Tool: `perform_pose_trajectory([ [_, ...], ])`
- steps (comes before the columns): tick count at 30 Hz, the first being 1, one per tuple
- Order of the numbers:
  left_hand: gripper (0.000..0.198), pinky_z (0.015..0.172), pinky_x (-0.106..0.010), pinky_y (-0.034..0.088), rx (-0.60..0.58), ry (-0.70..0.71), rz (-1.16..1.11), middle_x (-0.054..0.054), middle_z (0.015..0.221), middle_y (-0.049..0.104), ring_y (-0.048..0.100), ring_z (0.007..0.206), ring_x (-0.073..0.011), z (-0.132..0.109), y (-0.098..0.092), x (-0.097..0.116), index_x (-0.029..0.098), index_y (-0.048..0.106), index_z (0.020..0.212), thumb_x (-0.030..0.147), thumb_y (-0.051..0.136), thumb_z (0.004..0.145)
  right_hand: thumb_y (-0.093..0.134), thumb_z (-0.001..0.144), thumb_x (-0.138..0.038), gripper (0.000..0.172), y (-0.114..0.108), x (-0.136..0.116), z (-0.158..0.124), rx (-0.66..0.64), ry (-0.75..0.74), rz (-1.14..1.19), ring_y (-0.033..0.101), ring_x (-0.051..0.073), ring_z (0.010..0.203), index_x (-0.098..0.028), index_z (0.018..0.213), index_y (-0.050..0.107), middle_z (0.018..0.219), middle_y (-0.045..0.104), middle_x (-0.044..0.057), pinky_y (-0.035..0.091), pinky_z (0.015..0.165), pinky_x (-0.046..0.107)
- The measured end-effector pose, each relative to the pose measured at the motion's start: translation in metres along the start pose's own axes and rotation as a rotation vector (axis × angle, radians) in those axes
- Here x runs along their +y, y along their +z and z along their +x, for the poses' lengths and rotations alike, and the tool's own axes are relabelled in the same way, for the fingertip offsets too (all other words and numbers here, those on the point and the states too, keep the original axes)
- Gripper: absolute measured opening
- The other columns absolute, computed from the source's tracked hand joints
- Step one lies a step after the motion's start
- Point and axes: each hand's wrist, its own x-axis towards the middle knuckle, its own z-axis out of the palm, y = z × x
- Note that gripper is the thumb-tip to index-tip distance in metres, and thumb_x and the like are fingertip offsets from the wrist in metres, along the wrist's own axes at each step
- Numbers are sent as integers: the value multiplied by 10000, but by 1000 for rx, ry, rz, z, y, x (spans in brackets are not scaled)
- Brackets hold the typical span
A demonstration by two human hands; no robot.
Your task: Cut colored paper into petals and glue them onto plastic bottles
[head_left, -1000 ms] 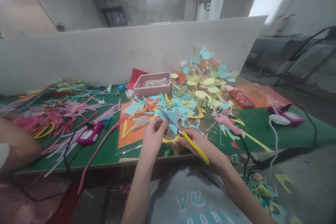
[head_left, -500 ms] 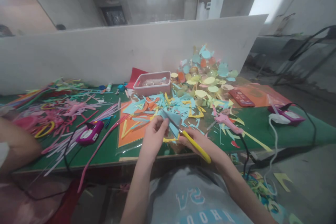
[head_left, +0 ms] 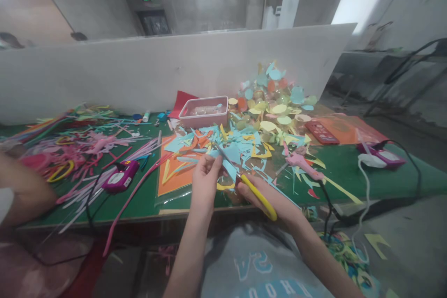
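Note:
My left hand pinches a light blue piece of paper above the near edge of the green table. My right hand is closed on yellow-handled scissors, whose blades reach up and left into the blue paper. Both hands are close together over an orange sheet in a clear sleeve. Around them lies a litter of blue, yellow and orange paper scraps.
A pink tray stands behind the scraps, beside a heap of paper discs. A pink glue gun lies right of my hands, magenta devices on both sides. Another person's arm rests at left.
The scissor blades have worked further into the blue paper, which has shrunk and turned in my left fingers. My right hand has shifted slightly down.

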Motion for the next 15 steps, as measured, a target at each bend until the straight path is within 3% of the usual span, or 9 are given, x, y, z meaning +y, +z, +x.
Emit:
perform_pose_trajectory([
  [4, 459, 590, -211, 465, 42, -34, -15, 47, 580, 607, 560, 544, -91, -1, 5, -4, 186, 527, 688, 540, 818, 659, 399, 869, -797, 596, 3, 3, 0, 3, -7, 65, 391, 140, 682, -208, 796, 457, 745, 456, -13, 351, 632, 283],
  [8, 452, 571, -202, 434, 85, -25, 30, 63, 565, 557, 528, 536, -82, -1, 8, -6, 182, 549, 700, 545, 815, 657, 379, 882, -797, 593, 7, 9, 3, -1, 20, 86, 332, 121, 609, -220, 749, 415, 662, 399, -38, 289, 548, 268],
  [15, 400, 557, -206, 384, 62, 10, 93, 79, 547, 491, 475, 521, -79, 0, 4, -6, 191, 518, 701, 500, 771, 726, 461, 869, -757, 570, 11, 19, 10, 39, 32, 96, 364, 110, 550, -216, 689, 439, 603, 416, -40, 291, 491, 250],
])
